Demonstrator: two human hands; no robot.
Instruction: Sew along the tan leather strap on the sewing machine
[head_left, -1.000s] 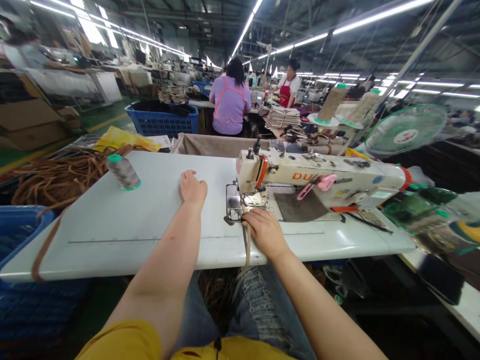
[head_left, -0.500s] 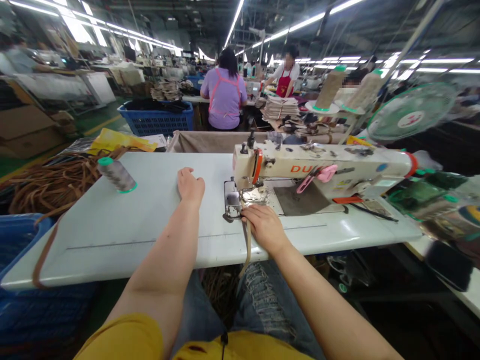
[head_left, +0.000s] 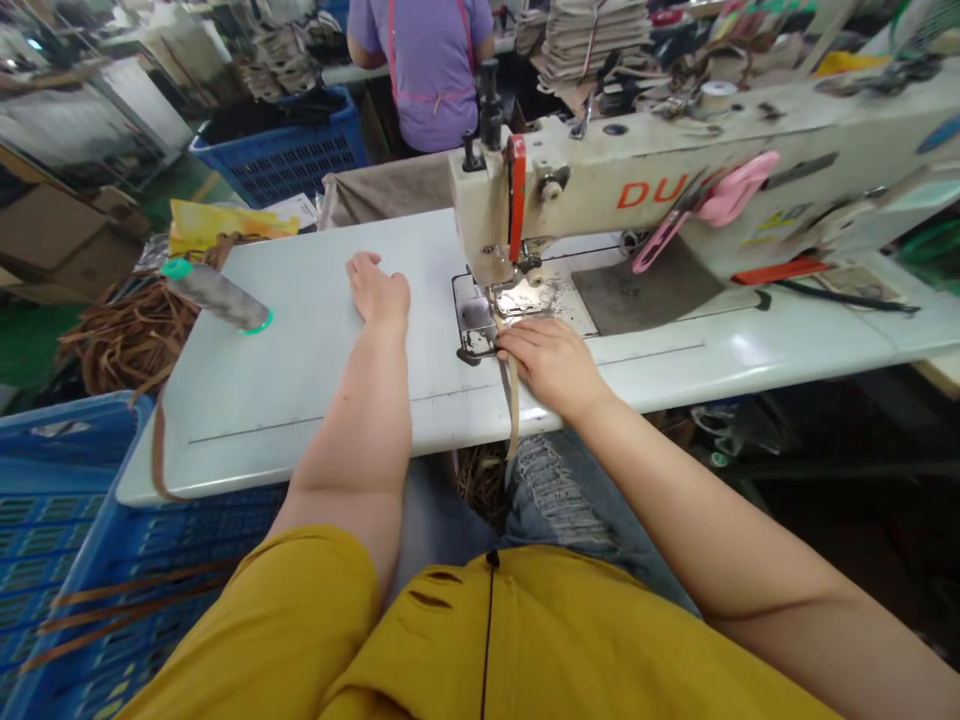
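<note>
My right hand (head_left: 556, 364) lies at the front of the sewing machine (head_left: 585, 180), fingertips together on a narrow tan strap (head_left: 513, 405). The strap runs from beneath the presser foot, past the fingers and over the table's front edge towards my lap. Its far end is hidden by the machine head. My left hand (head_left: 381, 296) rests on the white table (head_left: 300, 350), left of the needle area. Its fingers bend forward, the thumb stands apart, and no object shows in it.
A grey thread cone (head_left: 225, 298) lies tilted at the table's left. Pink-handled snips (head_left: 739, 190) hang on the machine arm. A blue basket (head_left: 120, 520) with brown straps stands lower left. Another blue basket (head_left: 292, 145) and a person in purple (head_left: 431, 75) are beyond the table.
The camera has tipped down and come closer, so the machine looks larger. Both hands keep about the same places on the table, the right one still on the strap.
</note>
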